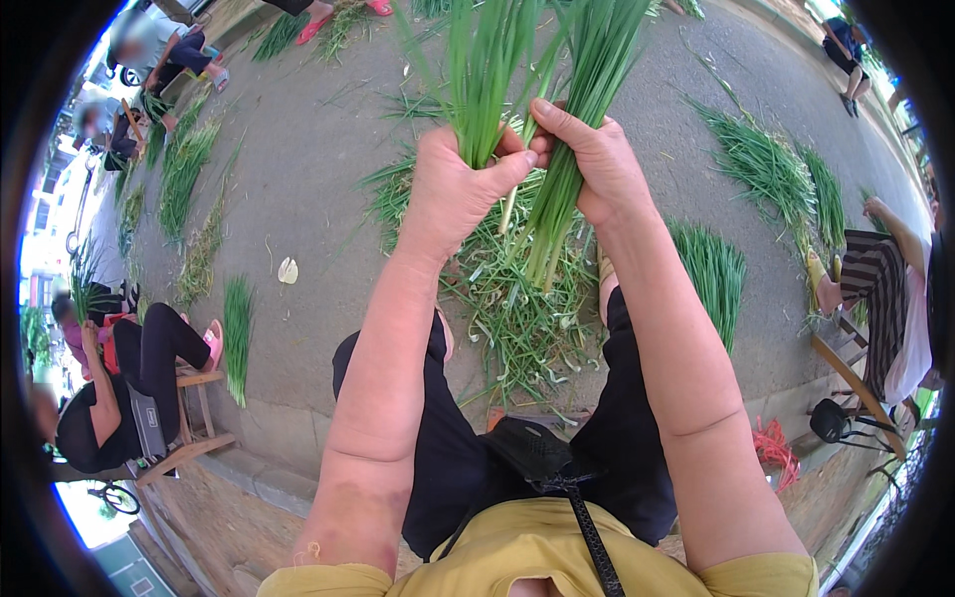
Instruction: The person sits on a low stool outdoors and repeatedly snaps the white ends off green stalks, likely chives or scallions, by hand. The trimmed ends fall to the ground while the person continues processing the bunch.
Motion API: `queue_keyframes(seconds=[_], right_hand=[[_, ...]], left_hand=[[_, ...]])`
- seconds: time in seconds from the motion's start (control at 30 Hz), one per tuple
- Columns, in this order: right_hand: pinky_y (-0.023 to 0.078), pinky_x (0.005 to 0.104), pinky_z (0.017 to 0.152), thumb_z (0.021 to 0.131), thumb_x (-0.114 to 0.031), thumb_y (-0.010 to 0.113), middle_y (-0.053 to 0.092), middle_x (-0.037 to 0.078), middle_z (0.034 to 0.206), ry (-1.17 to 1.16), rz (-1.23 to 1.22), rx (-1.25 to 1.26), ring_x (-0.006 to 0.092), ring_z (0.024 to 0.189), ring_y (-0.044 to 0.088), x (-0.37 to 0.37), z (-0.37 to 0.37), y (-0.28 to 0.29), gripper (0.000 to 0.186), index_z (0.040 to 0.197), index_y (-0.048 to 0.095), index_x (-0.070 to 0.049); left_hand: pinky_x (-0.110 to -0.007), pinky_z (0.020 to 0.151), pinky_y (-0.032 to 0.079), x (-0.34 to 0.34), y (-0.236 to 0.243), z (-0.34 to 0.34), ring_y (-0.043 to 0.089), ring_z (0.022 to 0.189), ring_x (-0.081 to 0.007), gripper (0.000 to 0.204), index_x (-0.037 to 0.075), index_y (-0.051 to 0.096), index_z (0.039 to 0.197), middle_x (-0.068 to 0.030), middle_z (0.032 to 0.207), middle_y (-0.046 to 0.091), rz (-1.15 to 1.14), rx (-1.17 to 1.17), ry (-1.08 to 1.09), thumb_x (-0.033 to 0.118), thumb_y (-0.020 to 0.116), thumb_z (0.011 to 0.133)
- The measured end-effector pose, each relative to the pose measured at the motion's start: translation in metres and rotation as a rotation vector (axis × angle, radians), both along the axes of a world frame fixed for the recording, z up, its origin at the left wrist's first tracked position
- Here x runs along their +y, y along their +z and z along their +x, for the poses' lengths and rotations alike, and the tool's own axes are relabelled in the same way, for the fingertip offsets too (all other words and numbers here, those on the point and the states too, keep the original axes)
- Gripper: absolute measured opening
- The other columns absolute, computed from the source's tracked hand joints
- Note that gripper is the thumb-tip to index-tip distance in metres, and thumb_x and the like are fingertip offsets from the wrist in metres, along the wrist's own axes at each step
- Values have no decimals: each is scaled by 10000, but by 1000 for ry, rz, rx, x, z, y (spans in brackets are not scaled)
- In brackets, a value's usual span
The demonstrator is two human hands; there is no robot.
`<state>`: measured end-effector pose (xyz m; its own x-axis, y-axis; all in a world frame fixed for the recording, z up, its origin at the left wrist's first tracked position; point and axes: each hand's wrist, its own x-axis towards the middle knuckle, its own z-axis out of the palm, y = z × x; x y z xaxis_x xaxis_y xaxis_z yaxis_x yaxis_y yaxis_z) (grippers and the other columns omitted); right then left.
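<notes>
My left hand (463, 184) grips an upright bunch of long green leafy stalks (484, 70). My right hand (597, 169) grips a second bunch (557, 234), its pale ends hanging downward. The fingertips of both hands meet around a few loose stalks with a whitish lower end (509, 209). Beneath them, between my feet, lies a messy pile of cut green scraps and pale bits (522, 328). A neat bundle of the same greens (701, 279) lies beside my right leg.
More heaps (756, 169) and bundles (237, 338) lie on the pavement (308, 149). Seated people (149, 388) are at left, upper left and right (870, 318), some holding greens. A pale scrap (287, 270) lies left of me, red plastic strings (776, 453) to my right, a curb (279, 468) below.
</notes>
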<state>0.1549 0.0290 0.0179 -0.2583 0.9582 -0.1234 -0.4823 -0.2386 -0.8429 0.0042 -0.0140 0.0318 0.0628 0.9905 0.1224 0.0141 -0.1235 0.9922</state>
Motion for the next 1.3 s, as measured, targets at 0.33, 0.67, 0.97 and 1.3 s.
queue_keyframes(seconds=[0.33, 0.67, 0.97, 1.3], right_hand=[[491, 243, 542, 800, -157, 701, 610, 65, 678, 36, 37, 47, 126, 577, 583, 2, 2, 1, 185, 847, 610, -3], [497, 247, 556, 807, -157, 689, 606, 61, 678, 27, 67, 32, 127, 586, 586, 2, 1, 2, 184, 865, 611, 0], [504, 243, 574, 815, -161, 682, 615, 58, 694, 30, 71, 20, 125, 616, 599, 2, 3, 3, 181, 873, 615, -3], [486, 237, 555, 815, -179, 690, 614, 53, 680, 46, 80, -8, 116, 597, 581, 5, 6, 3, 188, 854, 625, -7]], left_hand=[[-227, 638, 475, -3, 1, 2, 563, 671, -78, 228, 3, 587, 910, -5, 770, 596, -14, -65, 61, 58, 718, 733], [-211, 607, 443, -4, 0, 5, 545, 649, -70, 169, 24, 605, 861, 12, 720, 578, -9, -69, 110, 65, 720, 744], [-205, 554, 426, 0, -8, -4, 520, 596, -64, 246, 26, 601, 954, 8, 749, 606, -28, -28, 54, 89, 727, 753], [-162, 414, 274, -1, 3, -11, 428, 518, 1, 212, 9, 630, 985, 11, 776, 606, -54, -121, 26, 75, 698, 796]])
